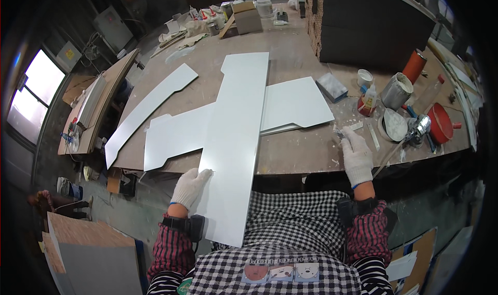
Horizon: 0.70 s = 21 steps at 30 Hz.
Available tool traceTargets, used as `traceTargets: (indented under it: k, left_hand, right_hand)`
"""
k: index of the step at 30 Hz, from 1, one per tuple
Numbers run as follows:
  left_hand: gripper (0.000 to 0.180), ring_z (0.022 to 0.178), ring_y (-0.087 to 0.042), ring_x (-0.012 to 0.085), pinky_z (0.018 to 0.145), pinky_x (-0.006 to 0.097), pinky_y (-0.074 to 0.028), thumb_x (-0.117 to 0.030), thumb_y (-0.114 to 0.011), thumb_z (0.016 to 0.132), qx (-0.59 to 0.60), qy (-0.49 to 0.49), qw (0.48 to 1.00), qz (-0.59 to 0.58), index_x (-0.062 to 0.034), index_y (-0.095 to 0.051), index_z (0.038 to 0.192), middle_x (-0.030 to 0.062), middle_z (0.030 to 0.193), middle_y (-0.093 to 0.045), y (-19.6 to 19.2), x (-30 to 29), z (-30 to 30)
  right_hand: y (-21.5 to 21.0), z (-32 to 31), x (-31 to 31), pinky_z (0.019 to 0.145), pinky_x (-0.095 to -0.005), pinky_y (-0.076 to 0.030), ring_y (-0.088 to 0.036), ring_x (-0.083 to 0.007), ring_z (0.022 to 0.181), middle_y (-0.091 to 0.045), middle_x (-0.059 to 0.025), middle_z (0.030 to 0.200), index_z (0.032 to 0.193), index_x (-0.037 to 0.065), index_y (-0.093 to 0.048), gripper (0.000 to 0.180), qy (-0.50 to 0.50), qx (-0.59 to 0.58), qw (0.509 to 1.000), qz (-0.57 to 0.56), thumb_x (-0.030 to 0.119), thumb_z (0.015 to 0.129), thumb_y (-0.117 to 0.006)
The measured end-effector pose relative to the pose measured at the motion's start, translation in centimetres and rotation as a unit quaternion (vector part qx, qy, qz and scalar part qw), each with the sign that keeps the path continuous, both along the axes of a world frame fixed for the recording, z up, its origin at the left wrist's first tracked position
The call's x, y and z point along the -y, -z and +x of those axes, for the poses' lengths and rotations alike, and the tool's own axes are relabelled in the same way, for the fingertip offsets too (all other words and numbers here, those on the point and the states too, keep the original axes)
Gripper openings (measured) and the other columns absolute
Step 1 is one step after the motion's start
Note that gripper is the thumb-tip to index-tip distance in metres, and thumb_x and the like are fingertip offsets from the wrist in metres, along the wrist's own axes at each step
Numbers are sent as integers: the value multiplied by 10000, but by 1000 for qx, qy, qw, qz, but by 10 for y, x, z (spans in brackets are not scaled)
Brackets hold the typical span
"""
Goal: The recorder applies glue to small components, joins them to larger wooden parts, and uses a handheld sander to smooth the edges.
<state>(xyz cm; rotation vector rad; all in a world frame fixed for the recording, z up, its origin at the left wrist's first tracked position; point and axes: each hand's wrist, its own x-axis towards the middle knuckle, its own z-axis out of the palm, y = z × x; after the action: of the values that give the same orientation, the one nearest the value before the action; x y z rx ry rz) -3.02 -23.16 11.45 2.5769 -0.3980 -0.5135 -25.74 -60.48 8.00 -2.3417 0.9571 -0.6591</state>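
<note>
A long white panel (236, 124) with a notched far end lies lengthwise across other white panels, its near end reaching past the table edge to my apron. My gloved left hand (191, 187) grips its left edge, thumb on top and fingers hidden beneath. Under it, a notched white panel (176, 134) shows on the left and stacked panels (295, 103) on the right. Over the table's right side, my gloved right hand (357, 156) has its fingers closed around something small and greyish that I cannot make out. Close to those fingertips are white scraps and a flat strip (373, 136).
Another white panel (148, 111) lies at the left. A sanding block (332, 87), glue bottle (368, 99), metal can (397, 91), bowl of white paste (393, 125) and red bowl (441, 124) crowd the right. Farther back stand a black panelled box (373, 25) and a cardboard box (248, 19).
</note>
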Motion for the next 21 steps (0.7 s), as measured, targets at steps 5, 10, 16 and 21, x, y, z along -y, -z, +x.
traceTargets:
  k: [5,10,16,21]
  left_hand:
    - [578,749,-583,277,713,395,-462,-482,-592,911,-30,24,996,-74,93,-635,947,204,797,-626,10,-8,6]
    - [558,789,-587,288,732,396,-462,-469,-592,917,-79,1,994,-77,85,-649,948,208,833,-637,6,-13,9]
    - [504,742,-582,280,717,412,-457,-432,-614,912,-17,86,996,4,71,-641,900,195,781,-628,1,-65,41]
    - [464,695,-592,232,656,393,-469,-411,-673,874,25,59,997,36,51,-635,864,179,735,-621,-20,-94,39]
  right_hand:
    - [11,-4,21,994,-428,-450,-581,-334,1136,-631,-143,1220,1329,97,-584,420,29,13,991,-128,151,915,-629]
    - [-8,-9,-4,976,-438,-463,-580,-349,1130,-639,-147,1215,1255,104,-630,379,-5,51,987,-150,104,876,-637]
    - [-14,-18,-15,993,-407,-465,-590,-313,1127,-653,-119,1192,1160,95,-688,289,-11,118,985,-128,68,875,-657]
    - [-14,-9,-21,984,-404,-469,-592,-303,1117,-657,-109,1178,1148,101,-693,276,-33,136,985,-100,76,873,-672]
